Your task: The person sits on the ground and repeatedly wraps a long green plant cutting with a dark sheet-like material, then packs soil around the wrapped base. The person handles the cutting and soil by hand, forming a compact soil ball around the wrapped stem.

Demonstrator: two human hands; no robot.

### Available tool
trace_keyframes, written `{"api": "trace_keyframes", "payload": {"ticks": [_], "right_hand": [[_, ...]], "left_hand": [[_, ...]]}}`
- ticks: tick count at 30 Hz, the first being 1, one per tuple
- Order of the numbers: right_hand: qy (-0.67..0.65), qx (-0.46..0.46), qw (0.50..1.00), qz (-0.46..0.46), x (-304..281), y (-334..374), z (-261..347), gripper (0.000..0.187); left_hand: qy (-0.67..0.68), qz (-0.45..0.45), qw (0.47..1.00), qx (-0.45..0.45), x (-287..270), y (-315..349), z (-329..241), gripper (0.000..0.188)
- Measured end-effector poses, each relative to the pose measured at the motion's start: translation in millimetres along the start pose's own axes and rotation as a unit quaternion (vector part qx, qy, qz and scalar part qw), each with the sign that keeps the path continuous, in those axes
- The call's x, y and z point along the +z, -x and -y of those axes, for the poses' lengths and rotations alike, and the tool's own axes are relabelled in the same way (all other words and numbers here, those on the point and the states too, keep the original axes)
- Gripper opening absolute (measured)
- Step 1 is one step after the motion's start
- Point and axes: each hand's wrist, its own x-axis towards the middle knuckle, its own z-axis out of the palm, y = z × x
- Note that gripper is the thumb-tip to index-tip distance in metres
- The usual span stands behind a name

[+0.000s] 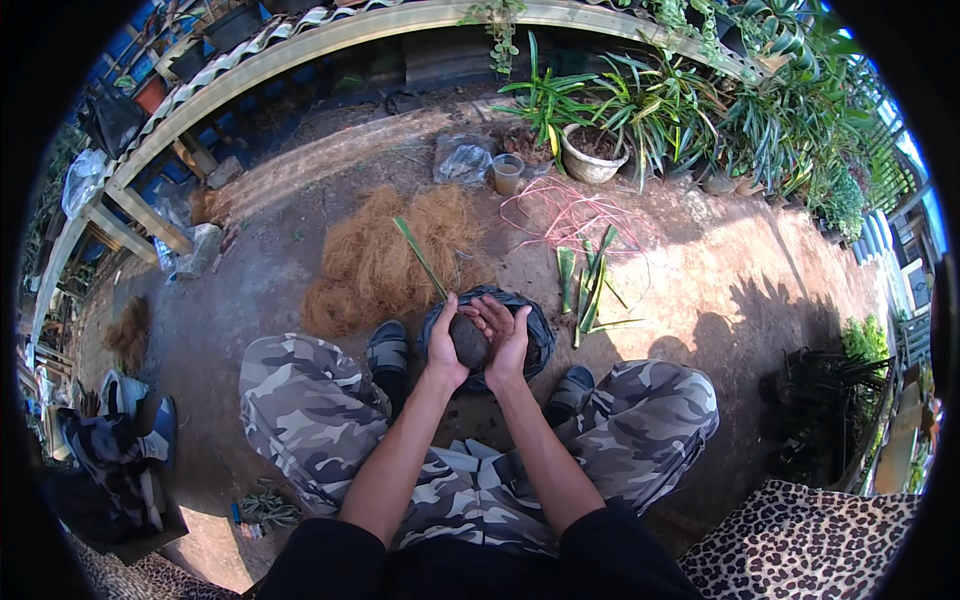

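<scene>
Between my two hands sits a dark, rounded ball of what looks like soil (469, 342). My left hand (443, 343) cups its left side, while my right hand (507, 341) curves against it from the right, its fingers reaching over the far side. A long green leaf piece (420, 258) slants up and away from the top of the ball, next to my left thumb; its lower end is hidden. Right under my hands lies an open black plastic bag (541, 342), its contents mostly covered by my hands.
A heap of brown fibre (385, 255) lies beyond my left foot. Pink strings (575, 215) and cut green leaves (592, 285) are on the ground to the right. Farther back stand a plastic cup (507, 175), a clear bag (464, 165) and a potted plant (592, 160).
</scene>
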Motion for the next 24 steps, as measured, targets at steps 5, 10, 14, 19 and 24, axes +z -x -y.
{"api": "trace_keyframes", "payload": {"ticks": [5,10,14,19,24], "right_hand": [[0.0,-0.002,1.0,-0.025,0.6,1.8,-2.2,0.079],[-0.088,0.029,0.995,-0.039,-11.3,-2.3,11.2,0.084],[-0.077,0.002,0.997,-0.017,-11.7,-5.0,15.1,0.087],[-0.01,-0.031,0.998,-0.057,-4.1,1.7,5.5,0.086],[-0.056,-0.012,0.994,-0.088,-9.6,4.4,7.9,0.081]], "left_hand": [[-0.097,0.022,0.993,0.056,6.1,4.5,7.4,0.038],[-0.174,0.025,0.984,0.018,11.6,4.0,0.5,0.034],[-0.145,-0.012,0.988,0.048,14.7,5.9,11.7,0.031],[-0.037,-0.046,0.997,0.05,15.3,9.4,14.9,0.033],[-0.02,-0.005,0.999,0.05,13.4,9.6,15.5,0.025]]}}
